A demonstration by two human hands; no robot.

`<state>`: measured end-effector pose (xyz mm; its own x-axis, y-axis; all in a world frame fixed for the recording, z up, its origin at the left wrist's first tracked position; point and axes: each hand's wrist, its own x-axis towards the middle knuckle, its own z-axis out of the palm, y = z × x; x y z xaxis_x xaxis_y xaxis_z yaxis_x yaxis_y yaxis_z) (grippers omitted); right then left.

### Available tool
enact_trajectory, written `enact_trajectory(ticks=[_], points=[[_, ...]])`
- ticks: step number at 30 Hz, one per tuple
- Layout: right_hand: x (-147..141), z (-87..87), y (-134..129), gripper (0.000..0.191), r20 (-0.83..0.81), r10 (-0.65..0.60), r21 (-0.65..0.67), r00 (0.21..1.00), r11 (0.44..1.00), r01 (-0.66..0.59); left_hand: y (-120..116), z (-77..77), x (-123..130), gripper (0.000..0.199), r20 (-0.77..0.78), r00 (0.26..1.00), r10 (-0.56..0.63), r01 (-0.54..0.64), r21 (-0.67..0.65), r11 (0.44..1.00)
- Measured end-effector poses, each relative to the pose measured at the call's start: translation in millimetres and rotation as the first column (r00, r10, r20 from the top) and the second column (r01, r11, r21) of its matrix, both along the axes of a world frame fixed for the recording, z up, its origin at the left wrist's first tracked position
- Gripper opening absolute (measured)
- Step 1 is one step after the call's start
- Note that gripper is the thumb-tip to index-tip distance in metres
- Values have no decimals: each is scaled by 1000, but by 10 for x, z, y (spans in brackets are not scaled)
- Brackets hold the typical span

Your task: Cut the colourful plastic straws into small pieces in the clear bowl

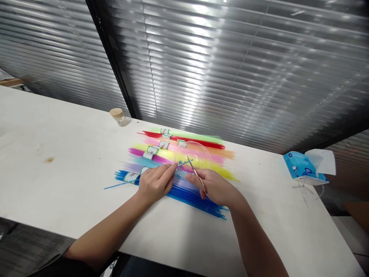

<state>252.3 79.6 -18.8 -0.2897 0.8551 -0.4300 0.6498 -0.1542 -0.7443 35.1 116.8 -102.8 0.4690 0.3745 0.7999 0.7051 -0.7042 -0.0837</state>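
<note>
White table (72, 154) by silvery blinds (187, 57), hands (157, 181) (216, 186) around blue stick (182, 164) (left), scissors (197, 177) (right)

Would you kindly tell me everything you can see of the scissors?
The scissors are slim, with silvery, metal-looking blades and coppery handles, partly hidden by the right hand holding them. They slant above the clear round bowl, tips pointing away from the person and somewhat left. The blades cross a thin blue straw held in the left hand; how far they are open cannot be told.
</note>
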Motion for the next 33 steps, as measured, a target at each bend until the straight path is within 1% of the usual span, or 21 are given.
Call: enact_trajectory(ticks=[6,10,14,28,33], points=[[10,0,2,54,1,3,14,1000,1000,-3,4,17,2,30,-5,1000,28,-28,9,1000],[31,27,-4,58,-4,-21,32,1000,999,21,13,37,-2,30,9,999,48,-48,19,999],[54,44,-3,60,-14,-39,45,999,998,40,19,33,-7,28,11,999,38,-38,16,999],[55,25,0,55,-8,-21,68,1000,997,21,19,31,-10,26,-4,1000,24,-24,24,999],[47,28,3,58,-23,-27,68,999,997,29,22,16,-14,24,1,1000,23,-23,19,1000]])
